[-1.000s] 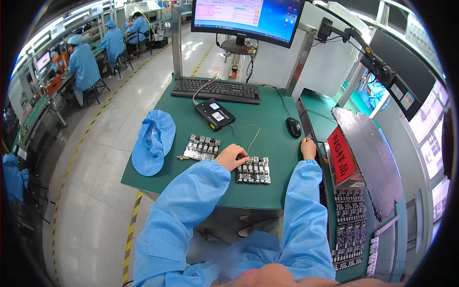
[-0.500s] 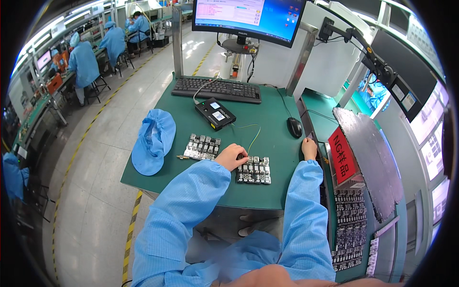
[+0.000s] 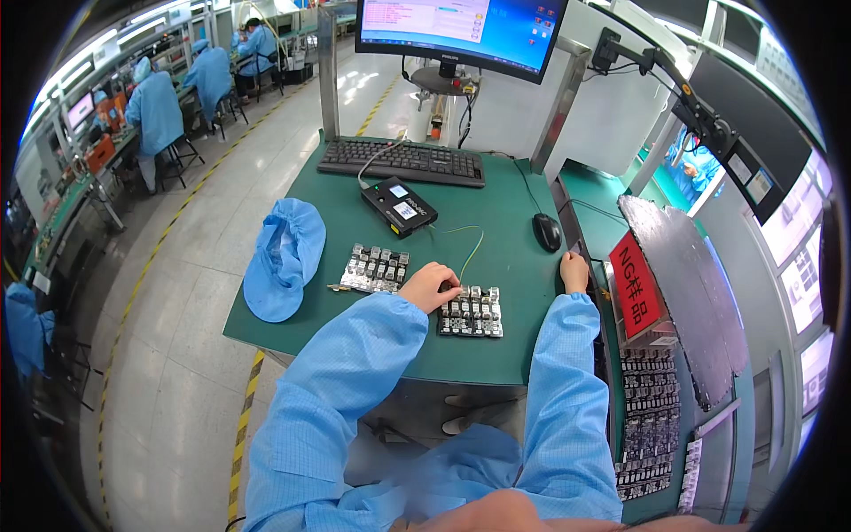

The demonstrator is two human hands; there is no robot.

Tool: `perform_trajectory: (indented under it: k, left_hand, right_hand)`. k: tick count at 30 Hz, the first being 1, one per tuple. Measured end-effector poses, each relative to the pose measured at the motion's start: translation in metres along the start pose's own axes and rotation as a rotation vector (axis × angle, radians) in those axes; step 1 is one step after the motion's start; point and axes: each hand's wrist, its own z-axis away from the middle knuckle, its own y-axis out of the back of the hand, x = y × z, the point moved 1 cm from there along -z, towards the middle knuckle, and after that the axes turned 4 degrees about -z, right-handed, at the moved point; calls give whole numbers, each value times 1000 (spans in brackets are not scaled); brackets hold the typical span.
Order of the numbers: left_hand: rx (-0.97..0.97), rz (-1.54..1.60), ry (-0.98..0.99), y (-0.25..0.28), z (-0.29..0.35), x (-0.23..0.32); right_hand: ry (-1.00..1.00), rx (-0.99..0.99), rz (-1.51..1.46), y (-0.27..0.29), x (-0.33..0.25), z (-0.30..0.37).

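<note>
On the green table, my left hand (image 3: 430, 286) is closed in a pinch at the upper left corner of a panel of small circuit boards (image 3: 471, 314). The end of a thin yellow-green wire (image 3: 482, 239) runs to its fingertips, which cover the tip. That wire comes from a black programmer box (image 3: 399, 208) with a small lit screen. A second panel of boards (image 3: 374, 268) lies left of my hand. At the table's right edge rests my right hand (image 3: 574, 273), its fingers curled; what they grip, if anything, is hidden.
A blue cloth cap (image 3: 285, 259) lies at the left. Behind are a keyboard (image 3: 402, 164) and monitor (image 3: 456, 35); a mouse (image 3: 547, 232) sits at the right. Beyond the right edge stand a red sign (image 3: 633, 284) and stacked boards (image 3: 650, 426). Several people in blue work farther off.
</note>
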Motion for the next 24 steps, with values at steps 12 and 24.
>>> perform_trajectory:
  k: [12,24]
  left_hand:
    - [2,-7,6,0,1,-2]
    - [-10,23,31,2,0,2]
  right_hand:
    - [-30,-10,-19,3,-7,4]
    - [8,20,-41,1,-3,2]
